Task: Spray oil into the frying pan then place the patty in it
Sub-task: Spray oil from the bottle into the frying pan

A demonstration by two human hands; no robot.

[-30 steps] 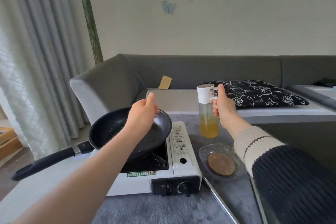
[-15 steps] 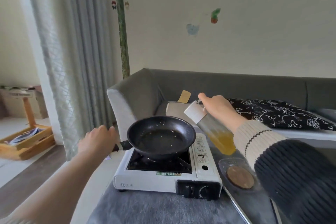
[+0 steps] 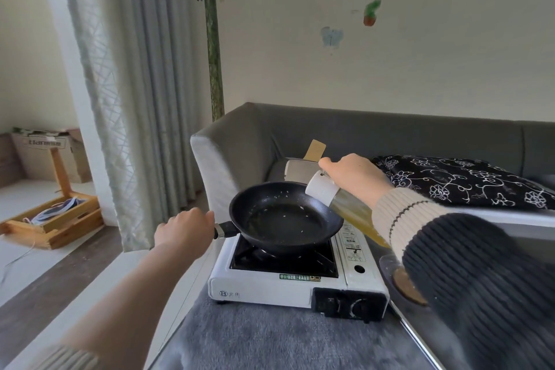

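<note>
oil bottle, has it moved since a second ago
Yes. The oil bottle stood upright right of the stove; now the right hand holds it tilted, with its white cap at the frying pan rim.

Left hand [image 3: 183, 233]: our fingers curled closed, arm bare and stretched forward.
Right hand [image 3: 354, 174]: our grip closed, wrist tipped down, sleeved.
</note>
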